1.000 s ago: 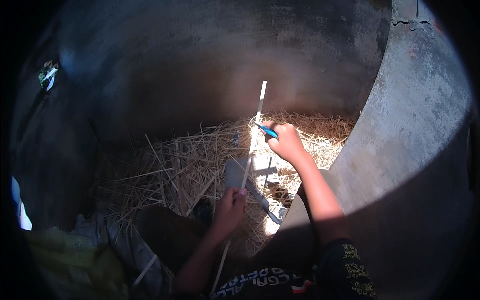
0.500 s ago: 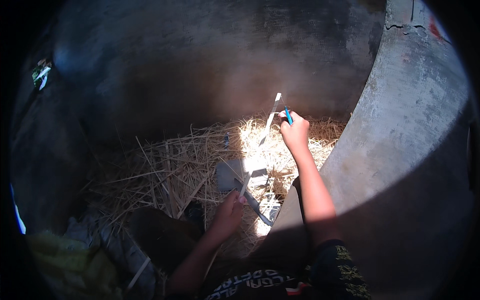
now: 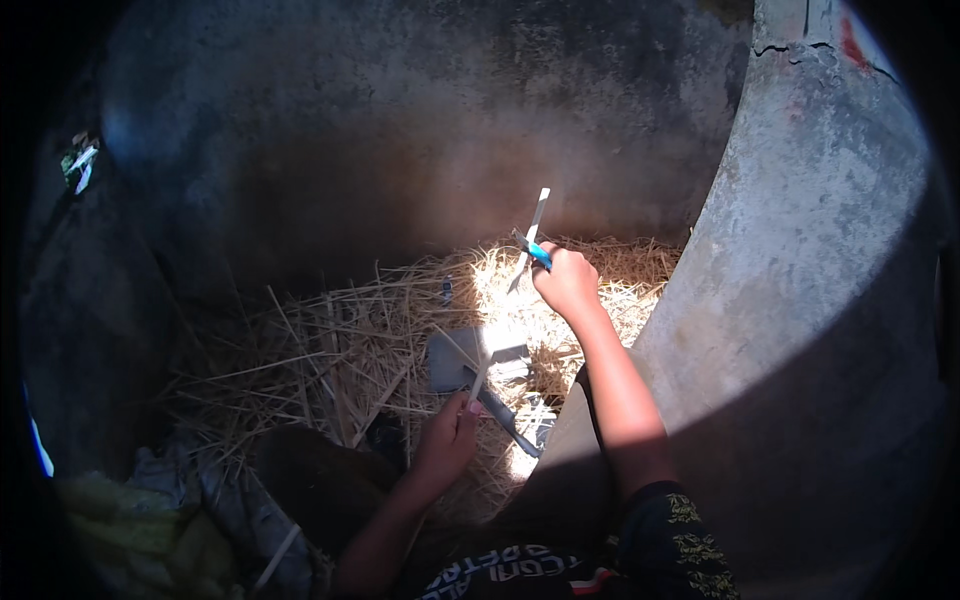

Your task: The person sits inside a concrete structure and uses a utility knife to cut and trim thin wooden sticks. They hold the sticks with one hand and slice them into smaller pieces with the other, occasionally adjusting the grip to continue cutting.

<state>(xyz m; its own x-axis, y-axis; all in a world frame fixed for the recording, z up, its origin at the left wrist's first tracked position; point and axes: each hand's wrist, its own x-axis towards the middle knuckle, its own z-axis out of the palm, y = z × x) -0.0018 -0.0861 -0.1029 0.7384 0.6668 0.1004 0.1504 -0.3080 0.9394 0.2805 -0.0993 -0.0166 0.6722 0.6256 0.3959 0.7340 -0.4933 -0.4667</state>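
Observation:
My left hand (image 3: 447, 440) is closed round the lower end of a long, thin, pale strip (image 3: 539, 215), which looks like split bamboo or wood. The strip slants up and away, and its middle is hard to make out in the glare. My right hand (image 3: 568, 280) grips a blue-handled tool (image 3: 541, 256) with a short metal end, which lies against or very near the upper part of the strip. Below, a dark, long-bladed tool (image 3: 513, 422) rests slantwise by a flat grey block (image 3: 450, 362).
Straw-like shavings (image 3: 330, 340) cover the ground. A curved concrete wall (image 3: 400, 130) rises behind, and another concrete surface (image 3: 790, 250) slopes along the right. Crumpled yellowish and grey sheeting (image 3: 140, 520) lies at the lower left. Bright sunlight falls in the middle.
My right hand has moved down and left, and the blue-handled tool has tipped over from upright to slanting left, onto the strip. My left hand has hardly moved.

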